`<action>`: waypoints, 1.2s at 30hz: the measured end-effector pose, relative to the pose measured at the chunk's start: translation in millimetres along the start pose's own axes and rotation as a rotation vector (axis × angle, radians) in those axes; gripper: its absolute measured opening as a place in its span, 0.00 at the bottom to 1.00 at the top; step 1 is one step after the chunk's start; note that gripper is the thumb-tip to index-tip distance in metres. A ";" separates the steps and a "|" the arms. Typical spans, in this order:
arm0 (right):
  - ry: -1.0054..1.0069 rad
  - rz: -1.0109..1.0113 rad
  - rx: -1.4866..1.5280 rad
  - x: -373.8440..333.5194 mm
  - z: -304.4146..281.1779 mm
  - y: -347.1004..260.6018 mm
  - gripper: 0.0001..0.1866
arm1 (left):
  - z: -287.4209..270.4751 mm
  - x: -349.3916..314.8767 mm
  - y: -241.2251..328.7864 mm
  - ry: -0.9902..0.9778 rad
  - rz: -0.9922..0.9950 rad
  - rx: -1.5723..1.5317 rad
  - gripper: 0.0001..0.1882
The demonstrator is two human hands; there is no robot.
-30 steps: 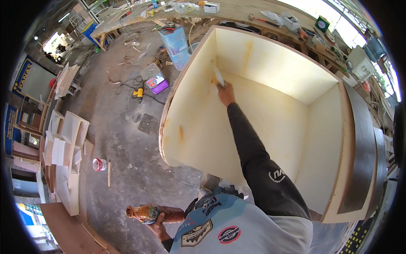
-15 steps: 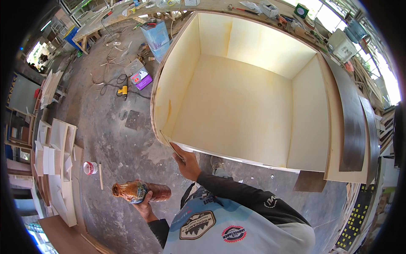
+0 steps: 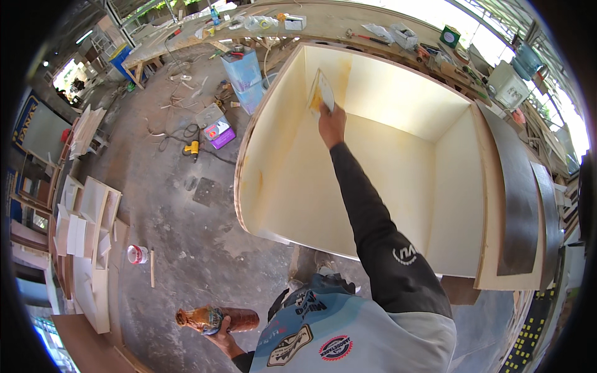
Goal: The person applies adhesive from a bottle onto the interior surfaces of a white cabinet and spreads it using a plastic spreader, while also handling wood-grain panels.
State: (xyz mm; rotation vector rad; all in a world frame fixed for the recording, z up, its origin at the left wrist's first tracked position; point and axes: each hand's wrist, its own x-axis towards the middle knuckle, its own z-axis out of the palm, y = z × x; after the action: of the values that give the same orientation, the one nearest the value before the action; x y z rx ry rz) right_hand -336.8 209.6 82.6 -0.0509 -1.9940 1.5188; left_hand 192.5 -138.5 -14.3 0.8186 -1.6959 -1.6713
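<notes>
A large open wooden box (image 3: 398,180) with pale cream inner faces stands in front of me. My right hand (image 3: 333,125) reaches deep into it, its fingers closed on a thin, flat spreader (image 3: 318,92) smeared yellow. The spreader lies at the far left inner corner, where yellowish streaks mark the panels. Low on the left, outside the box, my left hand (image 3: 225,339) is wrapped around a clear plastic bottle (image 3: 241,319) held tilted sideways. Brown stuff coats the bottle, most thickly at its left end.
Dark sheets (image 3: 515,193) rest along the box's right side. Behind it runs a cluttered workbench (image 3: 329,25). On the floor at left are a yellow power drill (image 3: 191,150), a purple box (image 3: 223,138), a blue-white container (image 3: 244,74), a small tub (image 3: 137,254) and white wooden pieces (image 3: 93,205).
My right hand has moved with the spreader from the box's near left edge to its far left inner corner. The left hand keeps holding the bottle, now slightly lower in view.
</notes>
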 end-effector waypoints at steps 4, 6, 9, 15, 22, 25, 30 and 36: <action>0.000 -0.043 -0.091 65.8 46.5 -7.2 0.13 | 2.4 -12.3 8.5 0.067 0.056 0.008 0.56; -0.037 -0.028 -0.155 82.7 58.1 -21.4 0.15 | 4.0 -17.0 8.8 0.106 0.062 0.011 0.55; -0.040 -0.135 -0.268 91.6 76.4 -14.0 0.16 | 24.0 -20.4 15.1 0.117 0.053 0.012 0.54; -0.228 -0.223 -0.105 71.1 36.4 -9.6 0.17 | 34.8 -16.7 8.6 0.097 0.060 0.010 0.53; -0.116 -0.173 -0.167 121.9 38.1 24.6 0.15 | 63.1 -2.8 18.0 0.068 0.001 -0.021 0.51; -0.122 -0.143 -0.080 119.0 55.2 25.2 0.14 | 60.6 -2.9 23.0 0.064 0.049 -0.035 0.49; -0.297 -0.067 0.108 102.2 35.1 15.7 0.12 | 53.7 0.4 26.0 0.052 0.003 -0.030 0.51; -0.425 -0.055 0.068 -26.5 4.5 -43.1 0.12 | 52.8 22.7 27.4 -0.071 0.002 -0.018 0.51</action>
State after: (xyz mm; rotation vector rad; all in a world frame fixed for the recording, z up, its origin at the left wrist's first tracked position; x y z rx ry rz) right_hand -303.5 180.9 108.1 0.3821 -2.2401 1.6646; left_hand 136.8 -123.4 12.4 0.7569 -1.7261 -1.7303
